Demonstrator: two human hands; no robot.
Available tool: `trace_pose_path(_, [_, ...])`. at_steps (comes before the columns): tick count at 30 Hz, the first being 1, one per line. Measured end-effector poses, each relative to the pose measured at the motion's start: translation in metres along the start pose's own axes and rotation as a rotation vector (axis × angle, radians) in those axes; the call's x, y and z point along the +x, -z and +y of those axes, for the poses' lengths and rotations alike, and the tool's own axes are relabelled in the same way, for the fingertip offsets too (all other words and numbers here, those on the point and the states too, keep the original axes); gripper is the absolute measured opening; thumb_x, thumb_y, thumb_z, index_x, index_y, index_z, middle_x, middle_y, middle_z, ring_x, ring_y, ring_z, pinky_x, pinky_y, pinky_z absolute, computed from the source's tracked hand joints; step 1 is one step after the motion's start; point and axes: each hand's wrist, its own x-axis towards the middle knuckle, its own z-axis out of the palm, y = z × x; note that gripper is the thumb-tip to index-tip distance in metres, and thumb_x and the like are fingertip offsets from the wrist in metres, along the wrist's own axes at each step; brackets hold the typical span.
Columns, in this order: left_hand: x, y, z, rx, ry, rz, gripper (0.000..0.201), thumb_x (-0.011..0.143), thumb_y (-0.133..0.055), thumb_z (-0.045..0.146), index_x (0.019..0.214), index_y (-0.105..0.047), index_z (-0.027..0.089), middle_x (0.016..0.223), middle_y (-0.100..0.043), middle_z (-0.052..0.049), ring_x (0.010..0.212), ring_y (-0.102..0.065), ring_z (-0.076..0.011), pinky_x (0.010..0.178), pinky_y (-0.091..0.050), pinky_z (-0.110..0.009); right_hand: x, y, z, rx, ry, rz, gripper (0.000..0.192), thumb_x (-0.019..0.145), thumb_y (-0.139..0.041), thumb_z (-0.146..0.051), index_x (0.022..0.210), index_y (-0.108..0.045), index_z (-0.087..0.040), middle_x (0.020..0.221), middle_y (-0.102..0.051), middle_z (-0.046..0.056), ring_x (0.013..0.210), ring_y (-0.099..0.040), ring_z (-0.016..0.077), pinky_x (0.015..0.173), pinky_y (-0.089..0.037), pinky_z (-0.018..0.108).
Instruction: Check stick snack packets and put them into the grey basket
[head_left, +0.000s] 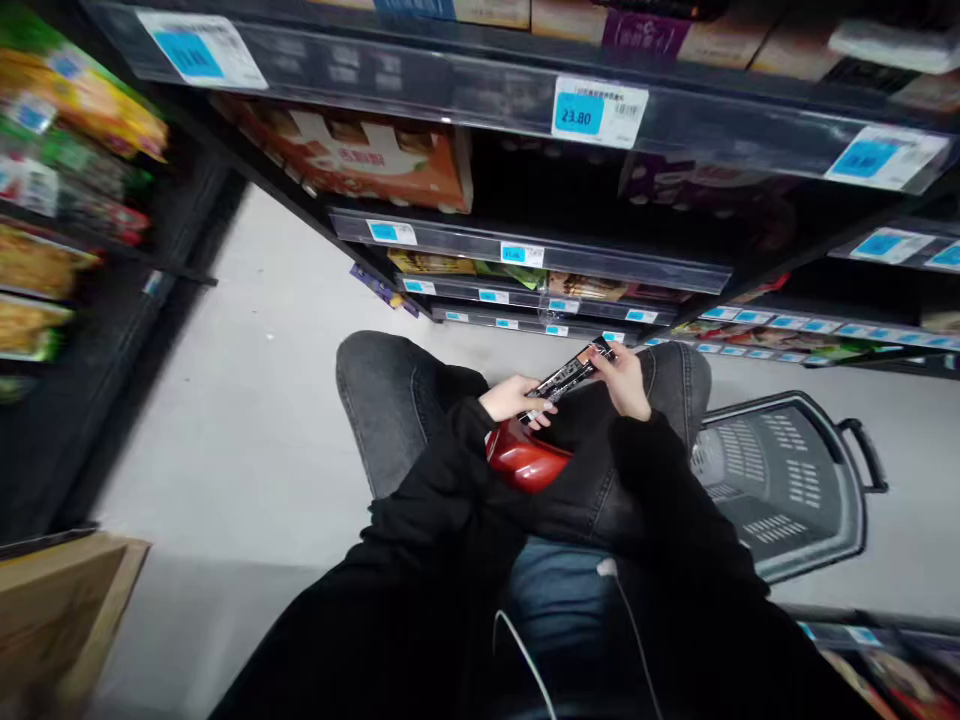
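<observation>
A slim black package (564, 378) with pale lettering lies slantwise between my two hands, above my lap. My left hand (519, 400) grips its lower left end, fingers closed around it. At the upper right end, my right hand (624, 381) pinches the package, with a small orange patch showing near its fingers. Just below my left hand is a glossy red object (529, 458) between my legs, partly hidden by my sleeve and trousers; its kind is unclear.
Ahead stands a dark shelf (525, 245) with price tags and boxed goods. A grey shopping basket (787, 480) is on the floor to my right. Hanging snack bags (75, 130) line the left side, with a cardboard box (67, 610) below. A white cable (521, 655) crosses my front.
</observation>
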Motion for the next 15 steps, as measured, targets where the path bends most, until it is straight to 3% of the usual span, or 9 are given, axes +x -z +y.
trace_pose_path(6, [-0.0027,-0.0013,-0.0018,-0.029,-0.033,0.023,0.037,0.060,-0.075,0.032,0.083,-0.056,0.010,0.078,-0.069,-0.010,0.062,-0.066,-0.0183,0.059,-0.055,-0.030,0.0008,-0.0008,-0.0022,0.079,-0.043,-0.096,0.038,0.051,-0.077,-0.026,0.081,-0.054,-0.022,0.073,-0.060,-0.005,0.064,-0.057,0.0089,0.059,-0.051,0.023])
trace_pose_path(11, [-0.0020,-0.0076,0.0008,-0.031,-0.064,0.042,0.037,0.058,-0.076,0.028,0.084,-0.057,0.010,0.077,-0.068,-0.009,0.064,-0.067,-0.0199,0.059,-0.056,-0.031,0.0017,0.0015,-0.0027,0.117,-0.022,-0.042,0.028,0.060,-0.072,-0.028,0.082,-0.057,-0.020,0.075,-0.063,-0.002,0.070,-0.060,0.0108,0.065,-0.053,0.026])
trace_pose_path(15, [0.0011,-0.0041,0.0018,-0.159,-0.200,0.212,0.039,0.053,-0.078,0.025,0.083,-0.058,0.010,0.071,-0.067,-0.004,0.069,-0.067,-0.0216,0.065,-0.056,-0.032,0.0070,0.0086,-0.0002,0.188,0.006,0.036,0.024,0.067,-0.067,-0.036,0.080,-0.056,-0.019,0.073,-0.063,-0.001,0.065,-0.061,0.0107,0.066,-0.055,0.030])
